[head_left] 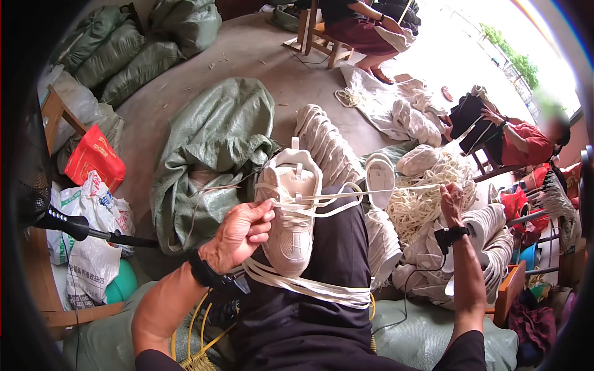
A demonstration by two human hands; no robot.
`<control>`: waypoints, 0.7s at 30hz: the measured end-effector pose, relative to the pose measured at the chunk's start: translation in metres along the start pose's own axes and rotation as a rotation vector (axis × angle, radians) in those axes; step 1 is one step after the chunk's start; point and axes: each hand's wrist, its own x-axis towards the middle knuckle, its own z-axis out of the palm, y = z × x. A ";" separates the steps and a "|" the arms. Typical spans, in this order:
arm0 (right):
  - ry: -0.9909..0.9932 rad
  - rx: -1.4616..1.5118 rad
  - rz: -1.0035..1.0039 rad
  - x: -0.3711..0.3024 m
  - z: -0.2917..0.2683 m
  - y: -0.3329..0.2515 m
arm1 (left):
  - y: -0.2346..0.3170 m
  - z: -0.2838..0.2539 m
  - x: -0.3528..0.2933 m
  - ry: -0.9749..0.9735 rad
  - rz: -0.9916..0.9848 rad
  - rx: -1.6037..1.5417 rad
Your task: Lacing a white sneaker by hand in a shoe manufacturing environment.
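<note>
A white sneaker point(291, 244) rests on my thigh with its toe toward me and its heel loop pointing away. My left hand point(242, 232) is closed beside the shoe's left edge, thumb and forefinger pinching the white shoelace at the eyelets. Out to the right, my right hand point(451, 203) is closed on the far end of the shoelace point(405, 190), which runs nearly straight from the shoe. A loose loop of lace curves over the shoe's right side. Several flat white laces point(309, 289) are wound around my thigh below the toe.
A pile of white laces point(427, 198) lies to the right, beside stacked white shoes point(328, 145). A green woven sack point(213, 154) slumps at the left. A fan point(62, 222) stands far left near plastic bags point(93, 229). Two people point(365, 31) sit working farther off.
</note>
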 end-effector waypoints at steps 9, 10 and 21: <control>0.085 -0.249 -0.042 0.003 0.021 0.046 | -0.009 -0.001 -0.007 0.179 0.063 0.048; 0.099 0.072 0.240 0.009 -0.022 0.139 | -0.013 0.010 0.012 0.133 0.042 0.103; -0.075 0.275 -0.361 -0.045 -0.005 -0.156 | 0.004 0.044 -0.001 0.354 1.006 1.413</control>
